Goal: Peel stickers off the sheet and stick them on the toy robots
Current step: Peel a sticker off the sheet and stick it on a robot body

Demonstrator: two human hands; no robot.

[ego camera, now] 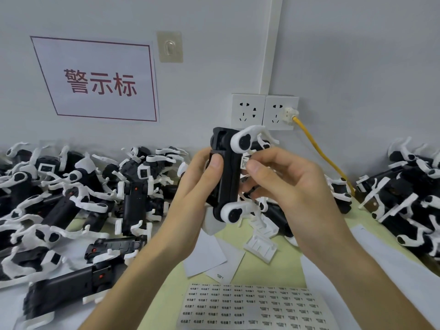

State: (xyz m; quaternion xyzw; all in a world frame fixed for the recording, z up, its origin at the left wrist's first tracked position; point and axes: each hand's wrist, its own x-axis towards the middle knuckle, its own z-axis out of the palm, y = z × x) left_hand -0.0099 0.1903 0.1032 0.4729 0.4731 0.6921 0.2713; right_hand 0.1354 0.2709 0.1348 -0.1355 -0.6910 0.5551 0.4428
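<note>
Two robot piles (pixel 71 198) hem our table (pixel 166 289); left hand (pixel 197 179) grips a robot (pixel 228 177), right hand (pixel 288 184) pinches a sticker (pixel 245 162) onto it.

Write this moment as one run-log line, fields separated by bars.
phase: sticking | left hand: grips toy robot | right hand: pinches sticker against robot's side | sticker sheet: partly used
</note>
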